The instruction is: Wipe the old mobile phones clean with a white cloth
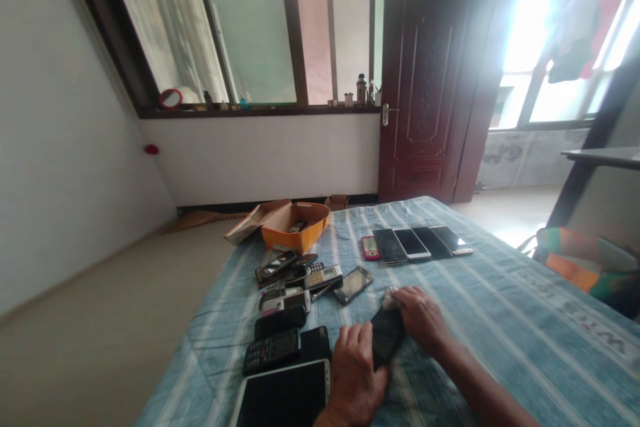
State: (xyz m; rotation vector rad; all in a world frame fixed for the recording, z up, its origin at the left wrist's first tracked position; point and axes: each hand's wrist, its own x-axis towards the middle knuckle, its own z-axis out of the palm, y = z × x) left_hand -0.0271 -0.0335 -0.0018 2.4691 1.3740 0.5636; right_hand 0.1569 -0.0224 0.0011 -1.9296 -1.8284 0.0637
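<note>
A dark phone [388,337] lies tilted between my hands, just above or on the striped bed cover; I cannot tell which. My left hand [356,370] is closed around its left edge, thumb at the lower end. At the phone's upper end, my right hand [423,317] pinches a crumpled white tissue or cloth [391,298] against the screen. Beyond the hands lies a grey touchscreen phone [354,285]. To the left is a loose pile of old phones, among them a silver keypad phone [325,277] and a black keypad phone [273,350]. A white-edged tablet [285,395] is beside my left wrist.
An orange box [295,238], lid open, stands at the bed's far left edge with a phone inside. A row of several phones, including a pink one [371,248] and a white one [412,245], lies at the far right. The blue striped cover [500,320] spreads rightward.
</note>
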